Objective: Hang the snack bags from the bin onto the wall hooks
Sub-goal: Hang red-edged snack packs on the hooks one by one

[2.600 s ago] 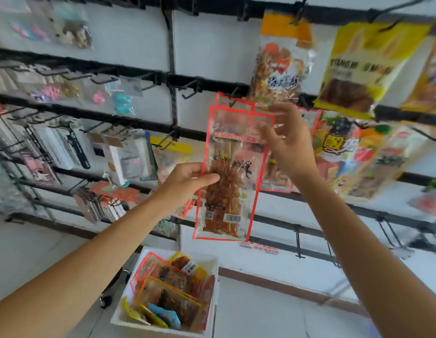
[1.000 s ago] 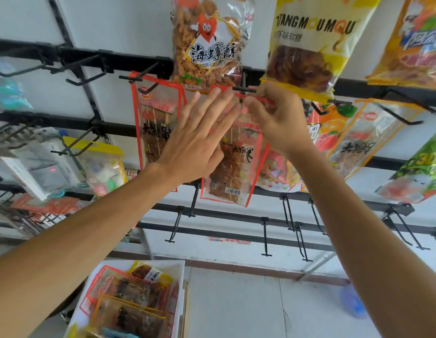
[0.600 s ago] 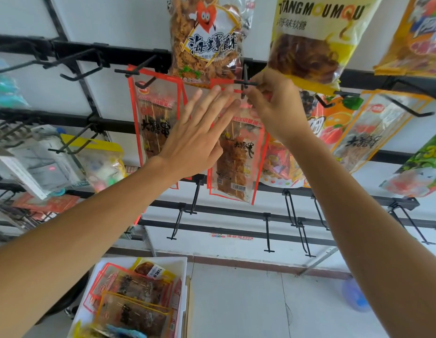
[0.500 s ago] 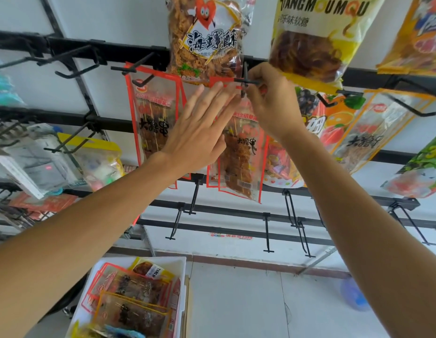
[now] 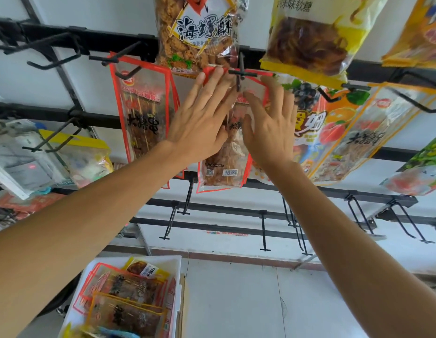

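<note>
A red-edged clear snack bag [image 5: 224, 164] of brown skewers hangs from a black wall hook [image 5: 241, 73]. My left hand [image 5: 202, 123] lies flat on its front with straight fingers reaching the bag's top edge. My right hand [image 5: 268, 128] is beside it with spread, straight fingers against the bag's right side. A matching red-edged bag [image 5: 145, 113] hangs on the hook to the left. The white bin [image 5: 176, 264] at the bottom holds several more snack bags [image 5: 124, 301].
Large snack bags hang above: a clear one with brown pieces [image 5: 199, 32] and a yellow one [image 5: 309, 35]. More colourful bags [image 5: 346, 132] hang at the right. Bare black hooks [image 5: 53, 54] stick out at upper left and on the lower rails [image 5: 263, 230].
My right hand has let go of the bag's top at the hook and opened flat beside the bag. The bag now hangs on the hook. My left hand stays flat on it.
</note>
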